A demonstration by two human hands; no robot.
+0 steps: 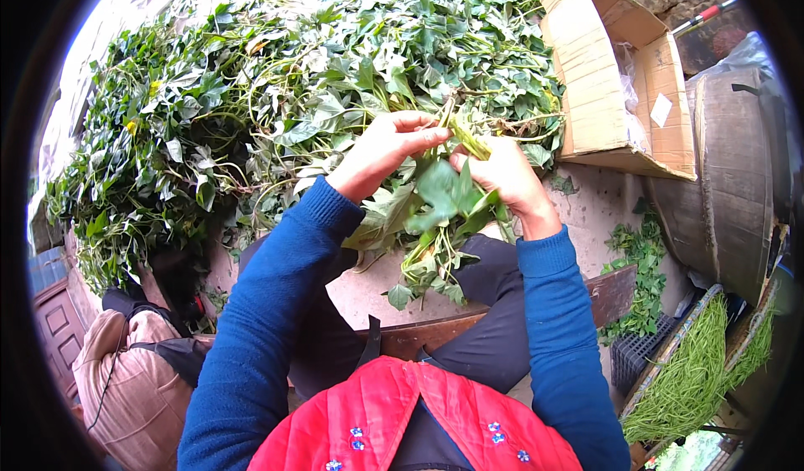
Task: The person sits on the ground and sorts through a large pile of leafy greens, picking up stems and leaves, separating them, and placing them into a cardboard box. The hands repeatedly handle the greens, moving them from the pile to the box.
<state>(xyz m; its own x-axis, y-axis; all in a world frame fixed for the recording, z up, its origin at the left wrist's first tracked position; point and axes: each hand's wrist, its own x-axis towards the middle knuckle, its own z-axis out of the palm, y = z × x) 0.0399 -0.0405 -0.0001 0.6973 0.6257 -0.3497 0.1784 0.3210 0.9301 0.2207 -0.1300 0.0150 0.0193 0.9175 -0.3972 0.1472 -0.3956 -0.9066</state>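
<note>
In front of my body, both hands hold a bunch of leafy green vine (pixel 472 141) that looks like sweet potato greens. My left hand (pixel 378 154) pinches its upper stems between thumb and fingers. Close beside it, my right hand (pixel 512 180) is closed around the stems. Blurred leaves (pixel 444 193) hang below the hands, above my knees. Right behind them rises a large heap of the same leafy vines (pixel 276 77), spread across the far side and the left.
An open cardboard box (pixel 586 77) with clear plastic inside stands at the far right, near a tall brown cardboard container (pixel 730 161). Cut green stems (pixel 687 379) fill a holder at lower right, beside a black crate (pixel 638 354). Another person (pixel 138 370) sits at left.
</note>
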